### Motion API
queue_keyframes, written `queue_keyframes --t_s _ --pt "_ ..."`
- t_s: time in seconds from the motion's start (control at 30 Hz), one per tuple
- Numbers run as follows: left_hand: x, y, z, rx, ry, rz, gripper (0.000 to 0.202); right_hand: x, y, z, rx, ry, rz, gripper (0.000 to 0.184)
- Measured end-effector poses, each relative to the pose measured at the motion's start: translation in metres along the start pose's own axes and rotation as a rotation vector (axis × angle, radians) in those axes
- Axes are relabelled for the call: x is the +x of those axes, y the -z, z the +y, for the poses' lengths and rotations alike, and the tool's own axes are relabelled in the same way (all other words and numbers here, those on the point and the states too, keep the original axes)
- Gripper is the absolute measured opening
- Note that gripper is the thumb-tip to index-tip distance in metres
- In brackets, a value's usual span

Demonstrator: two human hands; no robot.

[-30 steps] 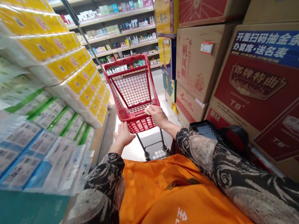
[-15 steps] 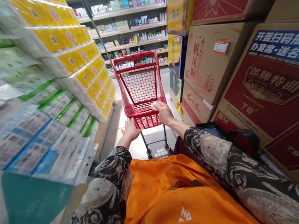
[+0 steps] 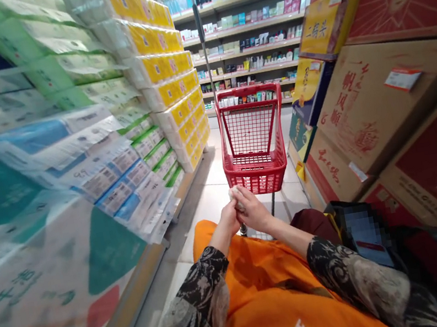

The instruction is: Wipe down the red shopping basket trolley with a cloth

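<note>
My two hands meet in front of my orange apron (image 3: pixel 265 289), just short of the red shopping cart (image 3: pixel 258 180). A small crumpled white cloth (image 3: pixel 235 194) shows at the top of the joined hands; whether it is fabric or tissue I cannot tell. My right hand (image 3: pixel 254 211) is closed on it. Against it from the other side presses my left hand (image 3: pixel 228 220), its fingers closed at the cloth and partly hidden. Neither hand appears to touch the cart, which stands upright with its basket beyond them.
On the left rise stacked tissue packs (image 3: pixel 173 90) and other wrapped paper packs (image 3: pixel 107 176). Cartons (image 3: pixel 351 107) line the right side, with a dark bag holding a phone (image 3: pixel 368 242) near my right arm. Stocked shelves (image 3: pixel 246 27) cross the far end.
Both hands have left the cart's near edge and come together closer to my body, the cloth between them. The view has swung left, so the cart sits further right.
</note>
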State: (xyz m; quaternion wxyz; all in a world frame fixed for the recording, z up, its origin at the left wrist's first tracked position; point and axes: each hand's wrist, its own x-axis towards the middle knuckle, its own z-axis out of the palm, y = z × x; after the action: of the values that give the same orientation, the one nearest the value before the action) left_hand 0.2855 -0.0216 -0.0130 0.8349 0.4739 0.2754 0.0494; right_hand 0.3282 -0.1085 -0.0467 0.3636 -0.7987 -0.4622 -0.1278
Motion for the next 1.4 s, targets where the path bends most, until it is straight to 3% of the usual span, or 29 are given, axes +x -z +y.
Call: queue_keyframes --t_s 0.13,0.27,0.37,0.43,0.53,0.67,0.83,0.9,1.03,1.13,1.3,1.4 --pt "0.003 0.027 0.002 0.401 0.04 -0.025 0.035 0.008 0.001 0.013 -0.132 0.122 -0.081 0.049" --pt "0.009 0.04 0.01 0.66 -0.042 0.114 0.059 0.05 0.019 0.025 -0.302 0.301 -0.044 0.049" --pt "0.012 0.042 0.017 0.828 -0.143 0.181 0.073 0.072 0.019 0.035 -0.387 0.411 -0.084 0.044" --pt "0.011 0.041 0.019 1.065 -0.243 0.184 0.072 0.066 0.01 0.045 -0.428 0.434 -0.182 0.04" --pt "0.006 0.038 0.017 1.488 -0.332 0.175 0.067 0.036 -0.008 0.06 -0.496 0.338 -0.307 0.039" --pt "0.003 0.029 0.008 1.762 -0.316 0.149 0.072 0.01 -0.007 0.064 -0.48 0.32 -0.248 0.043" --pt "0.005 0.008 0.0 1.884 -0.398 0.153 0.079 0.029 0.025 0.058 -0.453 0.29 0.027 0.051" --pt "0.003 0.0 -0.003 1.916 -0.434 0.118 0.079 0.027 0.026 0.064 -0.452 0.274 0.015 0.05" --pt "-0.005 -0.008 -0.014 1.98 -0.475 0.052 0.078 -0.006 0.006 0.084 -0.441 0.235 -0.099 0.047" --pt "-0.007 -0.009 -0.022 2.007 -0.469 0.042 0.076 -0.022 -0.001 0.089 -0.442 0.202 -0.074 0.043" --pt "-0.003 -0.017 -0.02 1.985 -0.443 0.101 0.075 -0.006 0.028 0.075 -0.405 0.21 0.115 0.047" --pt "-0.003 -0.025 -0.016 1.974 -0.441 0.114 0.076 0.001 0.034 0.074 -0.389 0.201 0.103 0.049"
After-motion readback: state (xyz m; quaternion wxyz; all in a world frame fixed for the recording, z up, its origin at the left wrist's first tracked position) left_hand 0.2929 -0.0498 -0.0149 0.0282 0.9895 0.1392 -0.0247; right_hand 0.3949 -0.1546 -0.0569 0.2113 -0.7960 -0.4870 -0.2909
